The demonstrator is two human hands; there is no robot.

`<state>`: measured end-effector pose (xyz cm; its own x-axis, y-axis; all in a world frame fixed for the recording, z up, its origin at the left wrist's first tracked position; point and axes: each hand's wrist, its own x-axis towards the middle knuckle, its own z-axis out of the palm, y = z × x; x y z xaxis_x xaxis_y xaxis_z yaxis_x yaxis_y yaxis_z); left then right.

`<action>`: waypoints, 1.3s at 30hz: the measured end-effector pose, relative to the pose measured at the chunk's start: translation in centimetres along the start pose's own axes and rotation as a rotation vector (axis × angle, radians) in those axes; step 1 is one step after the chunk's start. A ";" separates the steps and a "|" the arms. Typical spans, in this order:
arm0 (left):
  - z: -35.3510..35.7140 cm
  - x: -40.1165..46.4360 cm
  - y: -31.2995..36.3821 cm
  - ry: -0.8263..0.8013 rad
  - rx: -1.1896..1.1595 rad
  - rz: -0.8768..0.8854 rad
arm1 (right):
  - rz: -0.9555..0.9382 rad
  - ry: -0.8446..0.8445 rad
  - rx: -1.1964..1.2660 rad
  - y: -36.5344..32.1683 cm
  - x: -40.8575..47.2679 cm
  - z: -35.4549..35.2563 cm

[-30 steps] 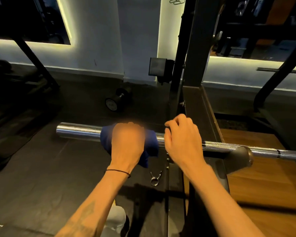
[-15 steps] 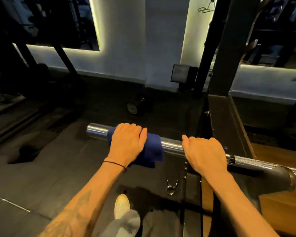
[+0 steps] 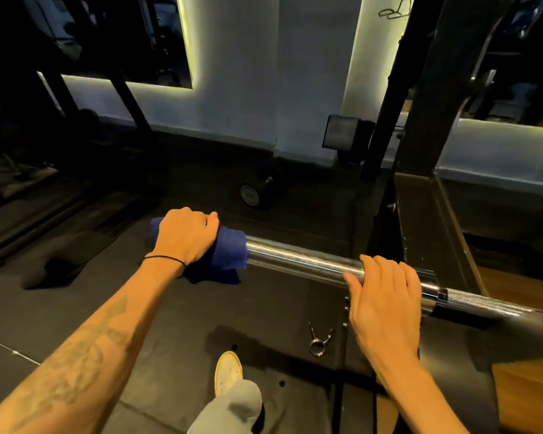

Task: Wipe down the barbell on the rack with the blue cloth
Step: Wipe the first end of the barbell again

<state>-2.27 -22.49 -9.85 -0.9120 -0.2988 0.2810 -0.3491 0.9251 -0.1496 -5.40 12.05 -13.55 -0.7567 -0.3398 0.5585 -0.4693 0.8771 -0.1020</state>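
The barbell (image 3: pixel 298 260) lies level on the rack (image 3: pixel 427 170), its long axis running from far left to near right, with its free sleeve end pointing left. The left hand (image 3: pixel 184 236) grips the blue cloth (image 3: pixel 229 255) wrapped over that left end. The right hand (image 3: pixel 386 296) curls over the sleeve near the collar. A spring collar clip (image 3: pixel 318 339) lies on the floor (image 3: pixel 76 308) below.
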 end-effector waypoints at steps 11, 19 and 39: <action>1.1 -2.7 4.1 0.127 -0.219 -0.215 | 0.017 -0.444 0.008 0.4 8.2 -1.6; 2.3 -3.4 2.7 0.338 -0.304 -0.116 | -0.456 -0.666 -0.315 0.1 8.7 -1.1; -1.5 -2.0 5.9 0.086 0.177 0.111 | -0.018 -0.051 -0.054 -2.1 2.7 0.1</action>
<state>-2.20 -16.06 -9.87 -0.9279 -0.1690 0.3323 -0.2866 0.8933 -0.3462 -6.52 9.25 -11.95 -0.7713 -0.3711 0.5171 -0.4587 0.8874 -0.0473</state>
